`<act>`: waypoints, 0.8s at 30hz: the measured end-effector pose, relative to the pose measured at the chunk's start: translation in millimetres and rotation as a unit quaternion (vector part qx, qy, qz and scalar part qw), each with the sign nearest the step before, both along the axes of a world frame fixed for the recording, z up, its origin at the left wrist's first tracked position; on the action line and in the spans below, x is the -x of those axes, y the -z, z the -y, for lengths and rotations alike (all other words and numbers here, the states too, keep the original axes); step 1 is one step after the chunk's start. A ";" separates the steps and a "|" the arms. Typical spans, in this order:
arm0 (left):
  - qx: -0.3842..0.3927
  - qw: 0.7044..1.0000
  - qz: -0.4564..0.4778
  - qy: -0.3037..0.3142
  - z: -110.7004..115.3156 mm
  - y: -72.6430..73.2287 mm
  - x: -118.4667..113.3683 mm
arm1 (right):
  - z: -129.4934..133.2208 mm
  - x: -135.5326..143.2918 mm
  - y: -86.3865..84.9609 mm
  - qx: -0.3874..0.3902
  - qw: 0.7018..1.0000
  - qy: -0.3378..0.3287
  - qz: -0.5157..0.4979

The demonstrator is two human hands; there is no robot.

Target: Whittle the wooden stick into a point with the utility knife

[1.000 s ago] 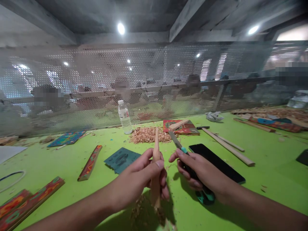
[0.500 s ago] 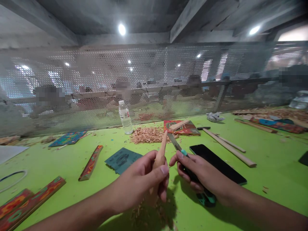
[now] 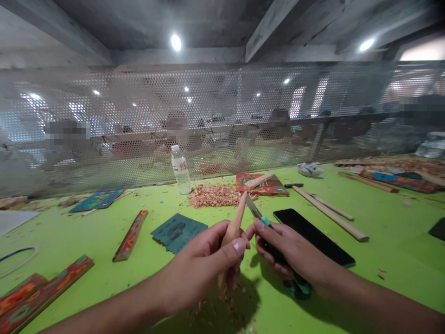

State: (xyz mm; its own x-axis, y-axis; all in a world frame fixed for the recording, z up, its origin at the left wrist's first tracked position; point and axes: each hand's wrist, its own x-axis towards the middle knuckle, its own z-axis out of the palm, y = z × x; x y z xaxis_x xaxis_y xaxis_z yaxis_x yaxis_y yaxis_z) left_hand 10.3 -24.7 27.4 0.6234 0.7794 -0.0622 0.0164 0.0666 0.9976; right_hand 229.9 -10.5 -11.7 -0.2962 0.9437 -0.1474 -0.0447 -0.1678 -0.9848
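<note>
A tapered piece of wood [image 3: 235, 226] points up and away, with my left hand [image 3: 212, 260] wrapped round it and the thumb along its near side. My right hand [image 3: 285, 246] grips a knife [image 3: 256, 211] with a dark handle and a turquoise slider. The blade's tip is close beside the wood's narrow end; whether they touch I cannot tell. Wood shavings [image 3: 222, 308] lie on the green table [image 3: 128, 297] beneath my left hand.
Beyond my hands are a shavings pile [image 3: 213, 195], a water bottle [image 3: 181, 171] and a painted board [image 3: 278, 185]. A black phone [image 3: 313, 236] and wooden sticks [image 3: 333, 215] lie right; dark green sandpaper [image 3: 178, 232] and painted strips [image 3: 130, 235] lie left. A perforated screen [image 3: 215, 134] stands behind.
The piece of wood has tilted slightly to the right, its tip now nearer the blade. My left hand has shifted a little with it, its fingers closer to my right hand.
</note>
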 end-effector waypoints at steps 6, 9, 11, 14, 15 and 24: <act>0.039 0.999 0.027 -0.015 1.8 -0.7 -2.4 | 1.1 0.5 -1.3 -0.004 1.000 -0.010 -0.005; 0.061 0.997 0.053 -0.017 2.0 0.3 -2.9 | 2.2 0.8 -2.7 -0.006 1.000 -0.009 0.003; 0.064 0.996 0.062 -0.018 1.3 1.7 -2.6 | 2.6 0.7 -2.9 -0.008 1.000 -0.008 0.007; 0.073 0.996 0.056 -0.010 0.1 3.7 -1.8 | 2.6 0.7 -2.6 -0.005 1.000 -0.007 0.007; 0.077 0.996 0.052 -0.008 -0.1 4.2 -1.6 | 2.5 0.8 -2.5 -0.003 1.000 -0.008 0.005; 0.100 0.994 0.053 -0.011 -1.8 5.6 -1.5 | 2.2 0.6 -3.3 -0.005 1.000 -0.008 0.015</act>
State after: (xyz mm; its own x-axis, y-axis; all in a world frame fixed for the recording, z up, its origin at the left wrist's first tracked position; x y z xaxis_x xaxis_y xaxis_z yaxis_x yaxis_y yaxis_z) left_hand 11.8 -22.8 21.8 0.6180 0.7711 -0.1531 -0.0907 0.2634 0.9604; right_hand 229.4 -12.7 -8.4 -0.3060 0.9406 -0.1473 -0.0130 -0.1588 -0.9872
